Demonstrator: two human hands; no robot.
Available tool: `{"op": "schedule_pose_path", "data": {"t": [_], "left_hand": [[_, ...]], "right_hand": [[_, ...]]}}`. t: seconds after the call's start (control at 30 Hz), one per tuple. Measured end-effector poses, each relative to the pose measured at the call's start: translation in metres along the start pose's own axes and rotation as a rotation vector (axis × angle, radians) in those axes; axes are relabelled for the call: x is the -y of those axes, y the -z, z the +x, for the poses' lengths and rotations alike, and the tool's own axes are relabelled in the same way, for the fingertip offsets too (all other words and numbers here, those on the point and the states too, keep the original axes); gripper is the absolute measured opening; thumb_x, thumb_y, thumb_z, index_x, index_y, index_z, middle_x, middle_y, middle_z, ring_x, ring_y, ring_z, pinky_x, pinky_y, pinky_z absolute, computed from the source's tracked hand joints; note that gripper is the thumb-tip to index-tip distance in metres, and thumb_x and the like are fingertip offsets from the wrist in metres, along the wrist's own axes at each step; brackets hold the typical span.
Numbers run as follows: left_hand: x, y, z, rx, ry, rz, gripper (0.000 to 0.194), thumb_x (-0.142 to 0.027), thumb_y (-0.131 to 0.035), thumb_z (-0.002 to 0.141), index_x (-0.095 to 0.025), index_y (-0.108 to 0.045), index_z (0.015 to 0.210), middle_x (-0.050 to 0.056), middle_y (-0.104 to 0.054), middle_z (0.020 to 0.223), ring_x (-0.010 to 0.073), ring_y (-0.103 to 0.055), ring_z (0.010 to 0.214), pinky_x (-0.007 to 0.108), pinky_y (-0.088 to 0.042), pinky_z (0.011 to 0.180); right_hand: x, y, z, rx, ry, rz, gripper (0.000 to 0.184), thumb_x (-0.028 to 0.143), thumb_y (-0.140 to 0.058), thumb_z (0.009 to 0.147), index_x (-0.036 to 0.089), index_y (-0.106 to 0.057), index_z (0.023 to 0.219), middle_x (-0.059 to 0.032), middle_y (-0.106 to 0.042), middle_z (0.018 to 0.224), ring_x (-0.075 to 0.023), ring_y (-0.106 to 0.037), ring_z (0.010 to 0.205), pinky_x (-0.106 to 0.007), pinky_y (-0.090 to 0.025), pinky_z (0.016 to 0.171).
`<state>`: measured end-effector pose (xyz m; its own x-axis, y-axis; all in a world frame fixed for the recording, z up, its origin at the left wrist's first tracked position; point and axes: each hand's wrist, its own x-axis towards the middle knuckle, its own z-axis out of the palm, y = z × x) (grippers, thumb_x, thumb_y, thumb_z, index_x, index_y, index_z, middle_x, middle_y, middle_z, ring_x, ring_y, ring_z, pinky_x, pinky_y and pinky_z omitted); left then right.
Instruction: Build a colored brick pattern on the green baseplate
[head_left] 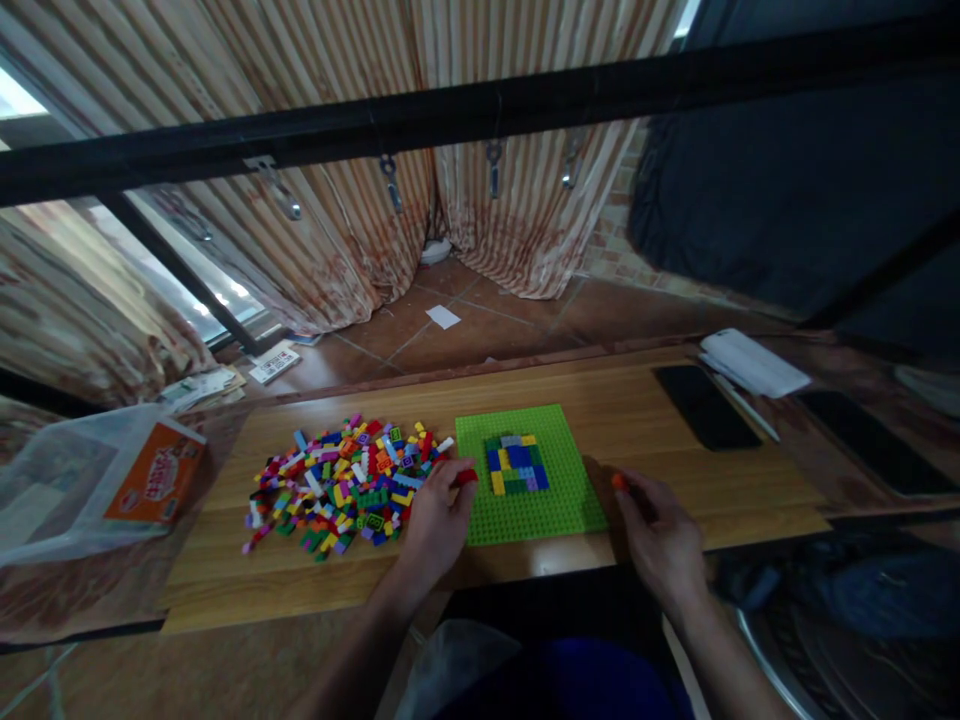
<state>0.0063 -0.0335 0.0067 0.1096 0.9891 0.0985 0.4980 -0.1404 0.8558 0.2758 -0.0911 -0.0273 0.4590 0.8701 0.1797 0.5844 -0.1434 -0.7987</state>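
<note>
A bright green baseplate (577, 480) lies on the wooden bench, with a roughly square patch of coloured bricks (517, 464) on its middle in blue, yellow, green and lilac. My left hand (436, 520) is over the plate's left edge and pinches a red brick (466, 477) between thumb and finger. Just off the plate's right edge, my right hand (664, 540) holds a small orange brick (619, 481) at its fingertips. A heap of loose, mixed-colour bricks (345, 490) spreads to the left of my left hand.
A clear plastic bin (67, 480) with an orange label stands left of the bench (217, 590). A black phone (705, 407) rests at the bench's right, near a white pen (746, 407) and a white object (754, 363). A dark metal bar (450, 120) with hanging clips crosses above.
</note>
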Motion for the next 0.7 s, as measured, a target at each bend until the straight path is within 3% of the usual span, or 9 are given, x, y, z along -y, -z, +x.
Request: {"op": "schedule_pose_path", "data": {"t": [0.27,0.5,0.7], "left_hand": [[0.001,-0.024,0.049,-0.012,-0.144,0.284,0.031,-0.013,-0.057,0.083,-0.021,-0.062,0.113,0.005,-0.069,0.107,0.0203,-0.064,0.100,0.037,-0.050,0.093],[0.008,-0.036,0.054,0.037,-0.146,0.308,0.035,-0.017,-0.056,0.085,-0.021,-0.058,0.120,0.003,-0.071,0.102,0.0204,-0.063,0.099,0.036,-0.050,0.092],[0.008,-0.036,0.054,0.041,-0.167,0.342,0.027,-0.015,-0.057,0.084,-0.021,-0.065,0.110,0.004,-0.071,0.103,0.0203,-0.062,0.099,0.036,-0.048,0.093]], "right_hand": [[-0.012,-0.009,0.006,-0.072,0.119,-0.139,0.040,0.047,-0.049,0.089,0.018,-0.064,0.110,-0.0104,-0.068,0.101,-0.0227,-0.064,0.089,-0.037,-0.052,0.080],[-0.018,-0.014,0.005,-0.125,0.198,-0.174,0.034,0.042,-0.050,0.090,0.018,-0.065,0.108,-0.0096,-0.068,0.100,-0.0217,-0.064,0.089,-0.036,-0.052,0.080],[-0.017,-0.014,0.004,-0.116,0.191,-0.172,0.034,0.042,-0.051,0.089,0.018,-0.066,0.108,-0.0100,-0.068,0.102,-0.0219,-0.064,0.090,-0.036,-0.052,0.080]]}}
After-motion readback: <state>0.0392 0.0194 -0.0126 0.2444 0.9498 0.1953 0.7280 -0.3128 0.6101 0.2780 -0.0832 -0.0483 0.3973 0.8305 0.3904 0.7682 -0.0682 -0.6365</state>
